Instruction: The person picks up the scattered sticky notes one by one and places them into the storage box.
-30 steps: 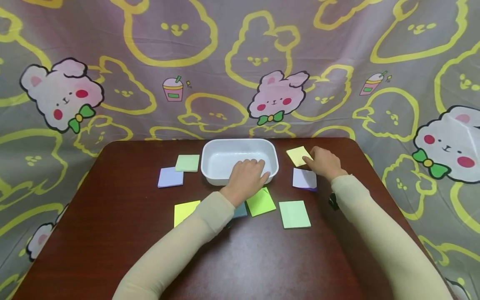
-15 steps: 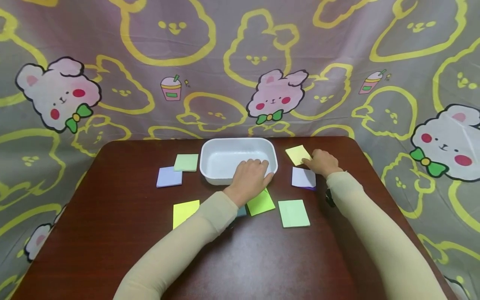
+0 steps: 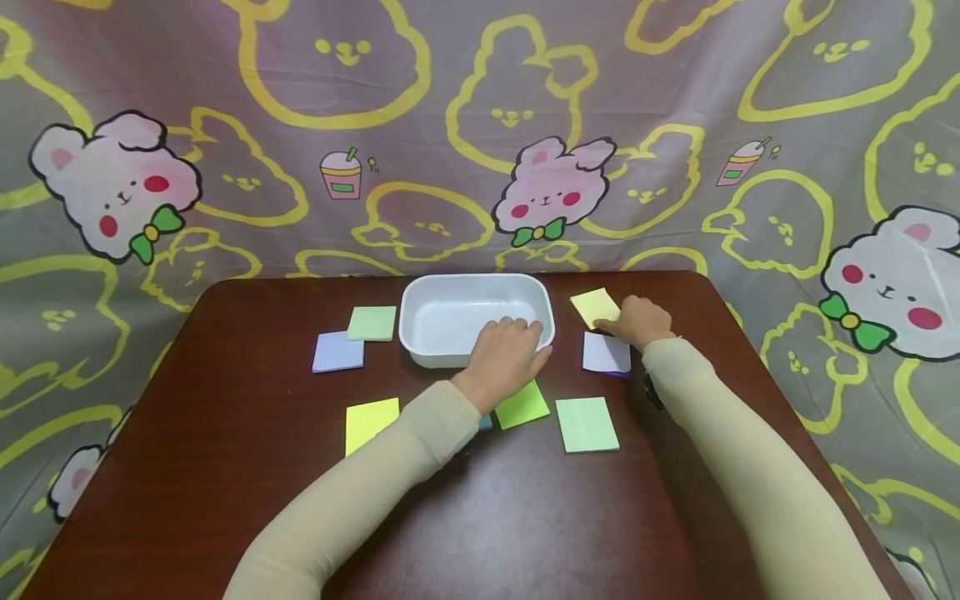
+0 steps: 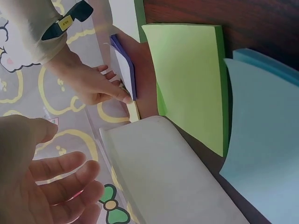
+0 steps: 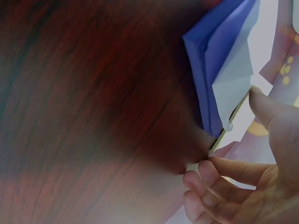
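Observation:
My left hand hovers over the front right part of a white tray, palm down. In the left wrist view its fingers are loosely bent and hold nothing. At the far right, my right hand pinches a pale yellow sticky note pad that lies on the table. The right wrist view has the thumb on one edge and fingertips at another. Just in front of that pad lies a purple sticky note pad with a whitish top sheet.
In front of the tray lie a lime green pad, a mint pad, a bright yellow pad and a blue pad, partly hidden by my left arm. Left of it, a pale green pad overlaps a lavender pad.
My right thumb has slid slightly left and further over the pale yellow pad. The left hand has shifted a little right above the tray. The pads have stayed in place.

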`<state>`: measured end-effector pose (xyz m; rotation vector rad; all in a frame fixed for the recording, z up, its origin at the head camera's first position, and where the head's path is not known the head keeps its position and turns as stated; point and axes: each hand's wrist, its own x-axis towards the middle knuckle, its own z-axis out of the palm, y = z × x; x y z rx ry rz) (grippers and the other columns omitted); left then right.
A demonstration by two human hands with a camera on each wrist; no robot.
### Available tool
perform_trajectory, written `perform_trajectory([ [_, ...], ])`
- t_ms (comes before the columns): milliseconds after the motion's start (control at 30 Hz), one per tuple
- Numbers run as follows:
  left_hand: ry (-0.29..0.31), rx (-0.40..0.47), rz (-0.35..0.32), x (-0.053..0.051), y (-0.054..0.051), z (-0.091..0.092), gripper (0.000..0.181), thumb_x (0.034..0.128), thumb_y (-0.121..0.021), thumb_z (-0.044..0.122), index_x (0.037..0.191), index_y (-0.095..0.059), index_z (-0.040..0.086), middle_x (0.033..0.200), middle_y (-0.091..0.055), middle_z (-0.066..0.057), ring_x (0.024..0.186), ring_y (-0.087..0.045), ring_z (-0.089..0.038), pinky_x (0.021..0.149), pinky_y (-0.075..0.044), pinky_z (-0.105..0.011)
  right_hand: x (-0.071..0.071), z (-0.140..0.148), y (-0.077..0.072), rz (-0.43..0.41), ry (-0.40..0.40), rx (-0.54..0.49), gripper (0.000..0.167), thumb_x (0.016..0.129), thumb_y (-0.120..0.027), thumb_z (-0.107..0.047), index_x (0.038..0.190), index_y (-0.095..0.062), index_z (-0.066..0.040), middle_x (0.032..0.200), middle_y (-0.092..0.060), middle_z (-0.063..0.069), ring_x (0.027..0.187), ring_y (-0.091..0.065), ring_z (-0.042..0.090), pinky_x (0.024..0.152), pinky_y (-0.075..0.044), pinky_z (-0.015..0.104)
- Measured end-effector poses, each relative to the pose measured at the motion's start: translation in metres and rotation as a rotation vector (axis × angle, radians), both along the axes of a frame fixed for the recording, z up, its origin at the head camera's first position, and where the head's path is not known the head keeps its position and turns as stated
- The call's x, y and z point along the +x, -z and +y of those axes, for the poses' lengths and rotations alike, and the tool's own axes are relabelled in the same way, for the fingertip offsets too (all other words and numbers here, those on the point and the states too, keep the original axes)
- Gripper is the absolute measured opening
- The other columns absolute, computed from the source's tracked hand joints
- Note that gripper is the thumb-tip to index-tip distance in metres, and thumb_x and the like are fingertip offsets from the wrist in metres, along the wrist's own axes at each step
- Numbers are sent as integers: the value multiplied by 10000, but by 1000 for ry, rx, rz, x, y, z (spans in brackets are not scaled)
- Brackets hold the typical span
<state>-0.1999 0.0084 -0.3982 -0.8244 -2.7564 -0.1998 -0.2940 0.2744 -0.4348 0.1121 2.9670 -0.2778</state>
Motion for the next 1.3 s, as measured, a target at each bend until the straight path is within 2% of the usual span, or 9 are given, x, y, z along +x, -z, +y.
perform_trajectory([
  [200, -5, 0, 7, -1, 0, 0, 329, 1025, -555, 406, 1039, -686, 104, 886, -717, -61, 810, -663, -248, 678, -518, -367, -2, -2, 1, 17, 5, -33, 483, 889, -722, -461, 833, -545, -15, 696, -491, 71, 687, -516, 257, 595, -414, 405],
  [400, 0, 0, -4, -1, -1, 0, 333, 1028, -550, 407, 1054, -689, 106, 902, -721, -61, 825, -664, -247, 685, -523, -365, -3, 0, -1, -14, 42, -81, 492, 869, -736, -472, 849, -548, -18, 738, -537, 95, 728, -539, 279, 623, -425, 409],
  [533, 5, -2, -13, -1, -2, 1, 333, 1028, -549, 406, 1058, -688, 106, 903, -721, -59, 827, -665, -244, 691, -524, -366, -3, 1, -2, -34, 59, -103, 606, 868, -737, -465, 1072, -525, 64, 925, -610, 210, 851, -596, 361, 704, -470, 471],
  [633, 0, -5, -20, -1, -2, 1, 333, 1028, -551, 406, 1062, -686, 103, 904, -722, -60, 833, -672, -246, 697, -528, -370, -3, 1, -2, -31, 60, -135, 754, 866, -746, -443, 1262, -411, 104, 1072, -599, 281, 951, -605, 419, 786, -484, 527],
  [700, -4, -3, -22, -1, -1, 1, 333, 1027, -554, 404, 1070, -686, 102, 908, -724, -62, 839, -676, -247, 703, -532, -375, -3, 0, -2, -16, 59, -169, 790, 865, -756, -420, 1308, -362, 102, 1100, -580, 288, 961, -594, 425, 802, -479, 533],
  [900, 7, 12, -12, 1, 0, 2, 332, 1026, -557, 404, 1070, -689, 103, 904, -725, -57, 831, -677, -240, 697, -534, -367, -2, 2, 0, 74, 55, -290, 604, 874, -778, -278, 1194, -408, 77, 1000, -533, 217, 891, -534, 357, 788, -455, 472],
  [1033, 10, 16, -6, 2, -1, 3, 326, 1026, -556, 407, 1043, -688, 109, 890, -723, -50, 821, -677, -235, 680, -524, -356, 0, 4, 0, 139, 30, -351, 460, 899, -741, -163, 1169, -481, 102, 979, -604, 251, 864, -603, 357, 751, -502, 431],
  [1200, 6, 18, -8, 2, -1, 3, 319, 1022, -565, 404, 1024, -688, 110, 874, -719, -51, 806, -675, -237, 666, -517, -354, 0, 10, 1, 144, 4, -457, 369, 954, -655, -81, 1221, -478, 104, 976, -663, 271, 768, -694, 309, 604, -514, 290],
  [1300, 3, 18, -11, 2, -2, 3, 318, 1021, -565, 404, 1029, -688, 111, 877, -720, -51, 809, -677, -238, 671, -518, -356, 0, 13, 1, 145, -8, -504, 358, 974, -620, -68, 1249, -458, 95, 969, -667, 268, 774, -710, 328, 588, -499, 262],
])
